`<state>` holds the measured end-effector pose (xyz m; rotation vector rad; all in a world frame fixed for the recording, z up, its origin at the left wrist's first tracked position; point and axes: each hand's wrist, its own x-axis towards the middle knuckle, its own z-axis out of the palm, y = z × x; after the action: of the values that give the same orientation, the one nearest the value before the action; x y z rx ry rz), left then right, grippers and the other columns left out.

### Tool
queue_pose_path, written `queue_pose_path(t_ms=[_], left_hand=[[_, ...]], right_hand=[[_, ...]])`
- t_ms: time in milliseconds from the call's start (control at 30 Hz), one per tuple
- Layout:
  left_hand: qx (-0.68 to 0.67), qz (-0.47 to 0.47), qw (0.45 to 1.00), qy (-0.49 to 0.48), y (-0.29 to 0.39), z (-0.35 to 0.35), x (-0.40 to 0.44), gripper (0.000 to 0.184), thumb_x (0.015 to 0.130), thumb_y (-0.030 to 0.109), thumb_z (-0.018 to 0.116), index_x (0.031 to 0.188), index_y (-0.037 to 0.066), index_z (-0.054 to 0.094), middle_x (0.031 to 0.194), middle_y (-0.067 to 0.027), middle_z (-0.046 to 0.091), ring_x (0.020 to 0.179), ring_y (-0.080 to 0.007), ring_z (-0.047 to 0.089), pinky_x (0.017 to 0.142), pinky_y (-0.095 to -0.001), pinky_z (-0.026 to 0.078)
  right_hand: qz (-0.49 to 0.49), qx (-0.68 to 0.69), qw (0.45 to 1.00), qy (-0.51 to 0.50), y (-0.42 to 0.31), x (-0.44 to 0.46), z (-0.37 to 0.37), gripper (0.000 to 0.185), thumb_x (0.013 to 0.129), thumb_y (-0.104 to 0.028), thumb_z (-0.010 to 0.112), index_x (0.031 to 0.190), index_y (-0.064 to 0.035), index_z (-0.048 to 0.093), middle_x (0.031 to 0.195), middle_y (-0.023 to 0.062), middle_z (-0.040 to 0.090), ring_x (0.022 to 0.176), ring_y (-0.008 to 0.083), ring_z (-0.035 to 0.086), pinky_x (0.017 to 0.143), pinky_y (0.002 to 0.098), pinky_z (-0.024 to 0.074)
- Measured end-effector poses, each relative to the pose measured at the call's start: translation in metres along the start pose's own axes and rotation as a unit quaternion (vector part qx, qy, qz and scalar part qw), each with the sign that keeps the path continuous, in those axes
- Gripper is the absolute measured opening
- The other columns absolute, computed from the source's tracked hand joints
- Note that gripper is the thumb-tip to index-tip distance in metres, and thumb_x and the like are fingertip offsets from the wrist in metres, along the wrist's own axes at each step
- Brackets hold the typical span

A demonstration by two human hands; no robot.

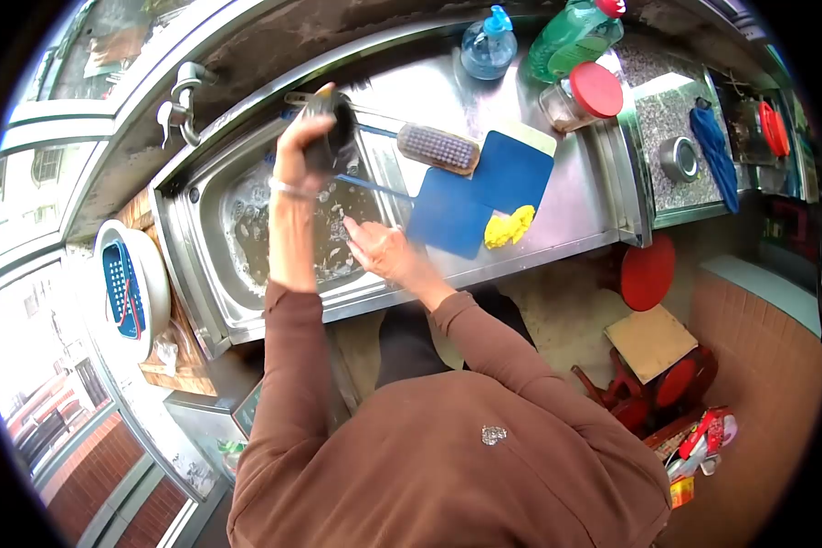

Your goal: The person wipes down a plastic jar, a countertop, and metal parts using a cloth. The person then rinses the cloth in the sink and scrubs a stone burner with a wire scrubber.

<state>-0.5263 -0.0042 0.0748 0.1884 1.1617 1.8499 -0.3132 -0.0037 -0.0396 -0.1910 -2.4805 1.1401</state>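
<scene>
My left hand [294,151] is raised over the sink's far side, its fingers closed around a dark, rounded object [331,137] whose kind I cannot make out. Lower and to the right, my right hand [385,252] hovers over the sink's near right edge, fingers apart and holding nothing. Cloudy water with suds fills part of the steel sink [208,260]. Beside it on the steel counter, two flat blue squares on thin handles, like fly swatters, overlap: one nearer [446,217], one farther [516,173]. A scrubbing brush [438,150] lies bristles up against them.
A crumpled yellow cloth [509,227] lies near the counter's front edge. Behind stand a blue pump bottle [489,47], a green bottle [571,41] and a red-lidded jar [583,97]. The tap [181,108] is at the back left; a white basin [155,274] is left.
</scene>
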Motion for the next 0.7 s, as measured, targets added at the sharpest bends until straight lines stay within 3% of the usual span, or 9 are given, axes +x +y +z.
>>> queue_pose_path(t_ms=[33, 67, 100, 167, 200, 367, 467, 600, 700], left_hand=[[-0.169, -0.054, 0.982, -0.064, -0.004, 0.012, 0.016, 0.058, 0.079, 0.019, 0.064, 0.134, 0.002, 0.056, 0.115, -0.0195, 0.067, 0.095, -0.0336, 0.068, 0.087, -0.0574, 0.056], [-0.188, -0.044, 0.971, -0.143, -0.006, 0.037, 0.024, 0.054, 0.079, 0.023, 0.06, 0.128, -0.001, 0.057, 0.119, -0.0226, 0.065, 0.099, -0.0391, 0.067, 0.08, -0.0708, 0.053], [-0.195, -0.05, 0.966, -0.161, -0.008, 0.049, 0.034, 0.047, 0.08, 0.021, 0.06, 0.12, -0.003, 0.061, 0.116, -0.0223, 0.067, 0.099, -0.0373, 0.067, 0.087, -0.0619, 0.055], [-0.221, -0.015, 0.974, -0.037, -0.038, 0.012, 0.082, 0.041, 0.081, 0.021, 0.058, 0.112, -0.005, 0.064, 0.111, -0.0212, 0.069, 0.098, -0.0352, 0.068, 0.092, -0.0515, 0.056], [-0.219, -0.016, 0.975, -0.028, -0.041, 0.022, 0.085, 0.038, 0.081, 0.019, 0.057, 0.109, -0.005, 0.065, 0.108, -0.0201, 0.071, 0.097, -0.0334, 0.068, 0.095, -0.044, 0.054], [-0.256, -0.041, 0.966, -0.014, -0.068, 0.025, 0.104, 0.04, 0.082, 0.021, 0.06, 0.114, -0.003, 0.065, 0.116, -0.0202, 0.068, 0.108, -0.0363, 0.065, 0.102, -0.0529, 0.049], [-0.308, -0.038, 0.951, -0.009, -0.077, 0.036, 0.095, 0.039, 0.082, 0.021, 0.06, 0.112, -0.002, 0.067, 0.115, -0.0193, 0.069, 0.108, -0.0354, 0.064, 0.102, -0.0526, 0.048], [-0.344, -0.021, 0.938, -0.043, -0.087, 0.043, 0.091, 0.046, 0.082, 0.028, 0.059, 0.117, -0.003, 0.065, 0.121, -0.0203, 0.067, 0.113, -0.0362, 0.062, 0.105, -0.0532, 0.045], [-0.333, -0.015, 0.937, -0.109, -0.083, 0.063, 0.079, 0.061, 0.083, 0.034, 0.056, 0.13, -0.004, 0.057, 0.133, -0.0237, 0.059, 0.122, -0.0396, 0.056, 0.111, -0.0573, 0.038]], right_hand=[[0.0, 0.002, 1.0, 0.004, -0.001, -0.002, 0.0, 0.043, 0.088, -0.021, 0.066, 0.127, -0.0067, 0.057, 0.082, 0.0112, 0.06, 0.071, 0.0322, 0.064, 0.061, 0.0426, 0.0554], [0.004, 0.005, 1.0, 0.0, -0.003, -0.001, -0.005, 0.043, 0.088, -0.021, 0.066, 0.127, -0.0061, 0.057, 0.08, 0.0105, 0.059, 0.07, 0.0316, 0.063, 0.061, 0.042, 0.0556], [-0.001, -0.003, 1.0, 0.008, -0.003, 0.0, -0.005, 0.043, 0.088, -0.022, 0.066, 0.127, -0.006, 0.057, 0.08, 0.0102, 0.059, 0.07, 0.0311, 0.063, 0.061, 0.0418, 0.0556], [-0.002, 0.007, 1.0, 0.006, 0.0, -0.002, 0.0, 0.043, 0.088, -0.021, 0.066, 0.127, -0.0054, 0.057, 0.08, 0.0099, 0.059, 0.073, 0.0302, 0.064, 0.061, 0.0409, 0.0557], [-0.004, 0.012, 1.0, 0.006, 0.003, -0.003, 0.003, 0.042, 0.084, -0.02, 0.068, 0.122, -0.0056, 0.058, 0.081, 0.0096, 0.059, 0.074, 0.0301, 0.063, 0.062, 0.0408, 0.0551], [0.01, 0.014, 1.0, -0.02, 0.009, -0.008, 0.011, 0.038, 0.074, -0.021, 0.074, 0.106, -0.0068, 0.062, 0.088, 0.0094, 0.061, 0.082, 0.0308, 0.063, 0.07, 0.0424, 0.0542], [-0.044, 0.026, 0.999, -0.002, 0.015, -0.01, 0.014, 0.034, 0.08, -0.02, 0.069, 0.109, -0.0048, 0.06, 0.088, 0.0122, 0.061, 0.081, 0.0313, 0.064, 0.067, 0.0434, 0.0551], [0.043, 0.138, 0.989, -0.024, 0.008, -0.01, 0.002, 0.031, 0.08, -0.024, 0.068, 0.104, -0.0062, 0.061, 0.093, 0.015, 0.062, 0.086, 0.0347, 0.064, 0.071, 0.0454, 0.0541], [0.072, 0.198, 0.976, -0.046, 0.014, -0.016, 0.006, 0.032, 0.08, -0.027, 0.068, 0.103, -0.0063, 0.06, 0.096, 0.0169, 0.063, 0.088, 0.0371, 0.063, 0.072, 0.0461, 0.0534]])
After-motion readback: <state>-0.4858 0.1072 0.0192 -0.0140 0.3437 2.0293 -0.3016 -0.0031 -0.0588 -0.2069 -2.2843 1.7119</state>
